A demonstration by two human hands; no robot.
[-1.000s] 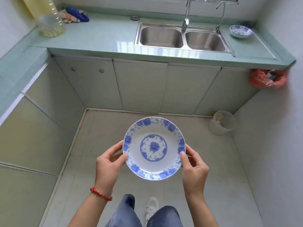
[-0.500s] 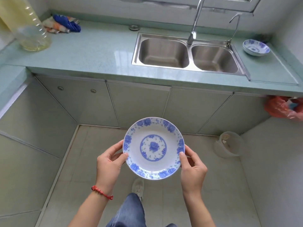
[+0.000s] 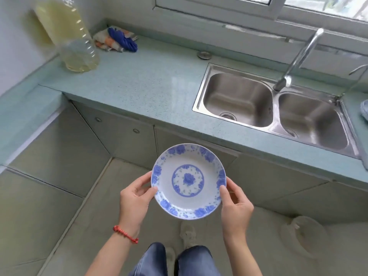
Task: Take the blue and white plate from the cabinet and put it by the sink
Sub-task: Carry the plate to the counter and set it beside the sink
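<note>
I hold the blue and white plate [image 3: 188, 181] level in front of me, above the floor and just short of the counter's front edge. My left hand [image 3: 135, 202] grips its left rim, thumb on top. My right hand [image 3: 235, 204] grips the right rim the same way. The steel double sink [image 3: 201, 90] lies ahead and to the right, set into the pale green counter [image 3: 139, 84].
A big bottle of yellow oil [image 3: 67, 36] stands at the counter's back left, with rags [image 3: 116, 39] beside it. The tap [image 3: 296, 60] arches over the sink. Another blue and white dish [image 3: 364, 110] peeks in at the right edge. A pale bucket [image 3: 306, 234] sits on the floor.
I have stepped closer to the counter with the plate held the same way. The sink and counter now look larger and nearer, and the view has shifted left.
</note>
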